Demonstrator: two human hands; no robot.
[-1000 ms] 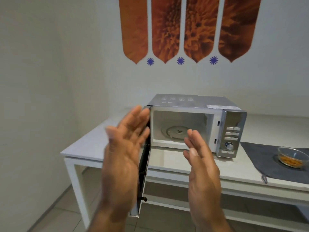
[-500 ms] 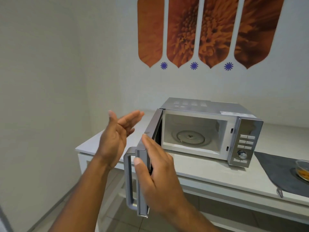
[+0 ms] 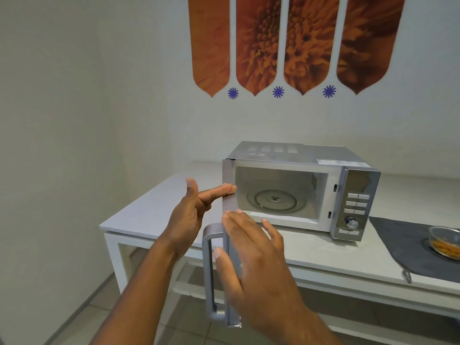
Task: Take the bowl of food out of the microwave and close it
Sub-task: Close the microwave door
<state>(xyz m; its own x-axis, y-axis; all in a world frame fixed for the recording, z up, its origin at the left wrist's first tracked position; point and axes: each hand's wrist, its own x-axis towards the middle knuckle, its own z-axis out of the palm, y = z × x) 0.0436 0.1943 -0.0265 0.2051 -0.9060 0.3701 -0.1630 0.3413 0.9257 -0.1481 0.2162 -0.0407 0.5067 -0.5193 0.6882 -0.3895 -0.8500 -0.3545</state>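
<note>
- The microwave (image 3: 302,189) sits on the white desk (image 3: 149,215), its cavity open to view, and only the glass turntable (image 3: 272,201) shows inside.
- The door (image 3: 230,245) stands swung out toward the camera, almost edge-on, with its long silver handle (image 3: 210,272) on the outer left face.
- Right hand (image 3: 254,267) is at the door's near edge: palm flat and open, thumb on the handle side, fingers (image 3: 271,232) spread and lying across the door's inner side, not curled round anything.
- Left hand (image 3: 190,216) is up beside the door's outer face, open too. Thumb points up, fingers stretch out together toward the microwave, and their tips look to touch the upper part of the door near the hinge side. Whether they press on it or only overlap it, I cannot tell.
- Neither hand grips the handle.
- And the bowl of food (image 3: 446,241)? Out of the oven already: a clear glass bowl with orange pieces in it, on the dark grey mat (image 3: 398,245) at the far right of the desk, well apart from both hands and partly cut off by the picture's edge.
- On the wall behind, four tall orange flower panels (image 3: 281,43) with small blue stars (image 3: 278,92) between their tips.
</note>
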